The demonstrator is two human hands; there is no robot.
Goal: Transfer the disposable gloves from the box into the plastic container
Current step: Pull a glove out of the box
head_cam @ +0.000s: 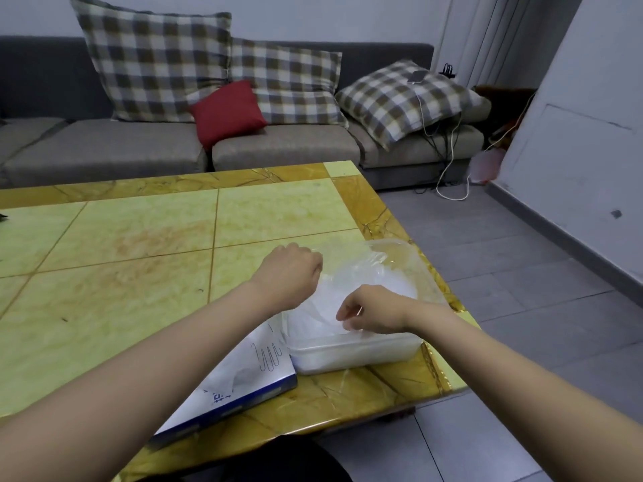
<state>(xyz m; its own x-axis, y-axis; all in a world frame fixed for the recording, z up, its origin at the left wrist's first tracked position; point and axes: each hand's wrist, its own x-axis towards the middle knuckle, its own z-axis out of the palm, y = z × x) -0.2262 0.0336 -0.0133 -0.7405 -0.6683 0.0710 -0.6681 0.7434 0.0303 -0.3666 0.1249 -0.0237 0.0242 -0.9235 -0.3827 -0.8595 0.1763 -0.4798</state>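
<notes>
Gloves [365,273], a heap of clear film, fill the plastic container [348,356] at the table's [139,238] near right corner as we work over it with both hands. Our right hand [372,311] pinches the film at the container's near rim. Our left hand [288,273] is curled into a fist at the far left rim, against the film, and we cannot tell whether it grips any. The box [243,373] lies flat along the table's near edge, touching the container's left side. Beyond the far edge stands a grey sofa [278,144] with checked pillows [156,60] and a red cushion [228,111].
</notes>
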